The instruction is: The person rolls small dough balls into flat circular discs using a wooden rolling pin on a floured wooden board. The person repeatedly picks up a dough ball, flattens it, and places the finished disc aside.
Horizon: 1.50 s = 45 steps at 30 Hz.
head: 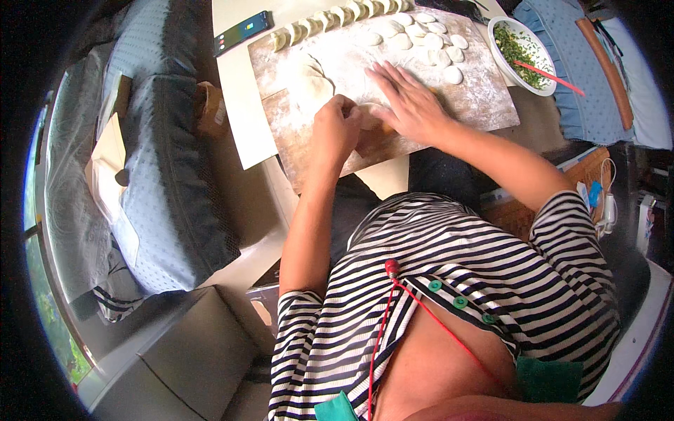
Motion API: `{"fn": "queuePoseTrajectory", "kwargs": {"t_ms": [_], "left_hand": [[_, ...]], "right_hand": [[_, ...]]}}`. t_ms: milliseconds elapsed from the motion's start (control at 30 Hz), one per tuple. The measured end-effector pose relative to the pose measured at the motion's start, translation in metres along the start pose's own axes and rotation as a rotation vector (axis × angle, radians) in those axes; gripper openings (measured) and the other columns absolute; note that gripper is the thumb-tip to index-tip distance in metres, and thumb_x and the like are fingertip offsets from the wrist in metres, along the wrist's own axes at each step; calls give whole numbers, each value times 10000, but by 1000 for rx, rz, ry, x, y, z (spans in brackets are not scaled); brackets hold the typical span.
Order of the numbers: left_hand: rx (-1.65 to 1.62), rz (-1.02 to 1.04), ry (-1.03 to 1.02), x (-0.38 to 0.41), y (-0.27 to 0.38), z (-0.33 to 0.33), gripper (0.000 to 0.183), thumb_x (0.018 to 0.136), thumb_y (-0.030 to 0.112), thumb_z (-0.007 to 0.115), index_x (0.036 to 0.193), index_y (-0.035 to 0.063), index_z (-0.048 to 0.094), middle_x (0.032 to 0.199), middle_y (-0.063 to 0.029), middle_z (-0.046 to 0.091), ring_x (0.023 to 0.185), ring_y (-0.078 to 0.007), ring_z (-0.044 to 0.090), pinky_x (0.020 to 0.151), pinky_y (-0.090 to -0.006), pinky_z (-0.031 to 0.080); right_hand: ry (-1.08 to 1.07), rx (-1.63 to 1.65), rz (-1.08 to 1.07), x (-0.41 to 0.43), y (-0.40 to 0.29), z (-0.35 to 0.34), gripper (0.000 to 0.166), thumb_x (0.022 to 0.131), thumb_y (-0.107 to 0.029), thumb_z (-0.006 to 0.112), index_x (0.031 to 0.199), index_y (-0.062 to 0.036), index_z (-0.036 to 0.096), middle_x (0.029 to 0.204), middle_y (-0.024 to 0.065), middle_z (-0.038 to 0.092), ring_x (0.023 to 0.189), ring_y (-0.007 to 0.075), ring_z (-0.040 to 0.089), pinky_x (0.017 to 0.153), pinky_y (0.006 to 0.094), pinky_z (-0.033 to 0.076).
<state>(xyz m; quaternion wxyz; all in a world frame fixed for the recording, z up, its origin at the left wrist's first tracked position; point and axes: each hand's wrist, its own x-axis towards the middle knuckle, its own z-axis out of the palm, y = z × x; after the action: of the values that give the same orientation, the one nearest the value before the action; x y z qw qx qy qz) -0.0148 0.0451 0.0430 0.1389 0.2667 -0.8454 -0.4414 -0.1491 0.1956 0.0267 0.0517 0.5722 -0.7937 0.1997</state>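
My left hand (pixel 337 126) pinches the edge of a thin dough round (pixel 368 117) on a floured wooden board (pixel 474 105). Flat over the board, my right hand (pixel 413 108) has its fingers stretched out; beneath its palm lies a mostly hidden rod, apparently a wooden rolling pin (pixel 388 128), with its two ends peeking out. A larger piece of dough (pixel 310 81) sits beyond my left hand. Several flattened dough rounds (pixel 433 41) lie at the board's far right, and a row of folded dumplings (pixel 342 14) lines its far edge.
A white bowl (pixel 550 58) of chopped green filling, with a red utensil (pixel 553 77) in it, stands right of the board. A smartphone (pixel 243 32) lies on the table (pixel 237 100) at the far left. Cushioned seats (pixel 158 173) flank the table on both sides.
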Motion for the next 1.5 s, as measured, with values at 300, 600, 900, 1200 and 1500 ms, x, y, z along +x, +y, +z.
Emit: {"fn": "queuePoseTrajectory", "kwargs": {"t_ms": [300, 600, 900, 1200, 1500], "left_hand": [[171, -85, -126, 14, 11, -2, 307, 941, 294, 692, 980, -4, 755, 840, -195, 742, 736, -264, 725, 713, -382, 551], [133, -21, -50, -5, 2, -2, 232, 904, 214, 680, 1029, 29, 743, 900, -218, 741, 832, -337, 739, 768, -413, 563], [286, 10, -103, 16, 11, -6, 272, 905, 293, 711, 944, 27, 756, 811, -187, 739, 736, -286, 735, 708, -399, 561], [-65, 36, 39, -10, 0, -2, 181, 883, 76, 649, 1029, -15, 703, 864, -214, 731, 799, -360, 730, 742, -417, 562], [153, -125, -150, 16, 6, -9, 249, 884, 233, 636, 885, 10, 747, 824, -254, 700, 801, -413, 707, 743, -449, 556]], "right_hand": [[97, -17, 118, 63, 3, 23, 729, 1042, -458, 478, 1604, -81, 209, 1605, 237, 341, 1525, 379, 257, 1273, 463, 173], [-47, 6, 23, -3, -6, -2, 707, 1030, -391, 521, 1596, -84, 229, 1607, 229, 344, 1519, 372, 283, 1262, 486, 203], [99, 18, 74, 62, 1, 23, 696, 1039, -424, 482, 1598, -93, 233, 1621, 212, 325, 1519, 365, 277, 1267, 473, 189], [-41, 171, 35, -11, -16, -6, 698, 1000, -233, 590, 1603, -152, 247, 1574, 191, 418, 1484, 374, 354, 1242, 501, 258], [138, 65, 152, 68, -6, 40, 810, 1024, -534, 476, 1597, -41, 188, 1605, 257, 331, 1527, 376, 255, 1275, 472, 132]]}}
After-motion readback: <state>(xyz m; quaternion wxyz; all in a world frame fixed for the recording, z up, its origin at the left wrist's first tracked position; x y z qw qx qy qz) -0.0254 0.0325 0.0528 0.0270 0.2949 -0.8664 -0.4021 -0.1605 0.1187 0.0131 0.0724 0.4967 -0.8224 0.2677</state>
